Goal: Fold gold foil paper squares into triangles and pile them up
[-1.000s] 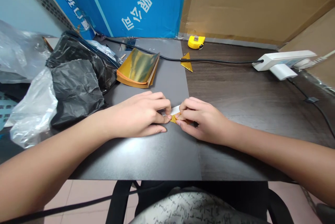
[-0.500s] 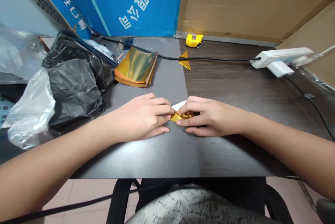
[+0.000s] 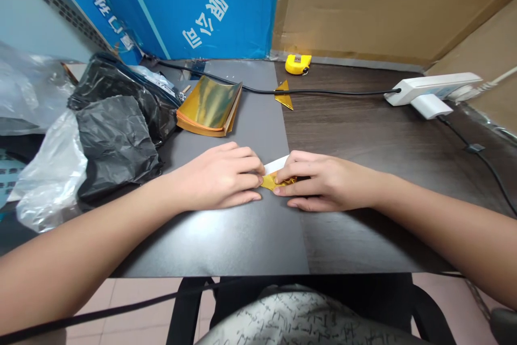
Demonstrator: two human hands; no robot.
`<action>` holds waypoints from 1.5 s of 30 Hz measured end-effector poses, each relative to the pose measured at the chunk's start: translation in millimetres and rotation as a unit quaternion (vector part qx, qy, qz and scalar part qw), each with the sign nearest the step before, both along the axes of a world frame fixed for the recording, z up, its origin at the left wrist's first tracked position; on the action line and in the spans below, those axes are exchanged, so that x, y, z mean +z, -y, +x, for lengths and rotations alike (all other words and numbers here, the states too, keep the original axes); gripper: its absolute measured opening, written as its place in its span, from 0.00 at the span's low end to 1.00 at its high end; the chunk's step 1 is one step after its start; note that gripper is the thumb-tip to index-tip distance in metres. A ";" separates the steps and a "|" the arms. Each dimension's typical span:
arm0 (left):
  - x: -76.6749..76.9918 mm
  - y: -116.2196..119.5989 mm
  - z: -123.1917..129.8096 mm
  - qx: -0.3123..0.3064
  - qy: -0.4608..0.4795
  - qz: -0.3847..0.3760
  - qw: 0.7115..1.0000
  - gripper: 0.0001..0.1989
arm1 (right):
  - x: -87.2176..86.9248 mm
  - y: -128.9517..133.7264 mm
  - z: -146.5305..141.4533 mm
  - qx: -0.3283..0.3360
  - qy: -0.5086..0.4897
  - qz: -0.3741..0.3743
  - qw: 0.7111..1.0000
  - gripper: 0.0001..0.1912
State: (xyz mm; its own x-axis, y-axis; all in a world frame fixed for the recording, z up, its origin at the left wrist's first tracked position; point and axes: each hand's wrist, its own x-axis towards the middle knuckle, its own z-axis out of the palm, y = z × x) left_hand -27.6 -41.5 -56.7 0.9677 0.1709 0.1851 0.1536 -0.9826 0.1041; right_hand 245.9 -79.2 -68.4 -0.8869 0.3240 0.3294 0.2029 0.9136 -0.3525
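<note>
A small piece of gold foil paper point(image 3: 268, 181), partly folded, lies flat on the desk between my hands, its white underside showing along the far edge. My left hand point(image 3: 226, 177) closes on its left end, fingertips pressed to the paper. From the other side my right hand point(image 3: 319, 181) pinches the right part, with thumb and forefinger on a crinkled gold fold. My fingers cover much of both ends. Farther back to the left rests a stack of gold foil sheets point(image 3: 210, 103), its edges orange. A folded gold triangle point(image 3: 284, 96) lies beyond my right hand.
A black cable point(image 3: 335, 92) runs across the desk to a white power strip point(image 3: 436, 86), crossing the triangle. Near the cardboard point(image 3: 363, 11) at the back sits a yellow tape measure point(image 3: 298, 64). Crumpled black plastic point(image 3: 119, 135) and clear plastic point(image 3: 50, 173) lie at left.
Both hands keep their hold on the gold foil paper, with only slight finger shifts. A little more of the gold surface and white edge shows between them. The view has tilted slightly.
</note>
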 end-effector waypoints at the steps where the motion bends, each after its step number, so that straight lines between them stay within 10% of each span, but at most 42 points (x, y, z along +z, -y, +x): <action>1: -2.1 -2.9 -0.4 -0.004 0.010 -0.015 1.000 0.16 | -0.7 0.3 -0.4 0.000 -0.004 0.005 1.000 0.11; 13: 0.9 -1.7 -1.2 -0.039 -0.006 -0.098 0.994 0.18 | -2.7 -13.7 6.7 -0.001 -0.042 0.006 0.999 0.07; 20: 7.6 37.4 10.5 -0.085 -0.001 -0.027 0.996 0.31 | -1.4 -0.2 1.1 0.062 -0.038 -0.027 0.997 0.10; 29: -1.4 96.4 24.7 -0.089 0.091 0.003 0.992 0.11 | 4.6 28.0 -15.8 0.136 -0.005 -0.112 0.984 0.08; 45: -11.2 25.4 19.6 0.028 0.092 -0.132 0.987 0.10 | -7.2 3.9 -8.7 -0.063 -0.049 0.007 0.997 0.08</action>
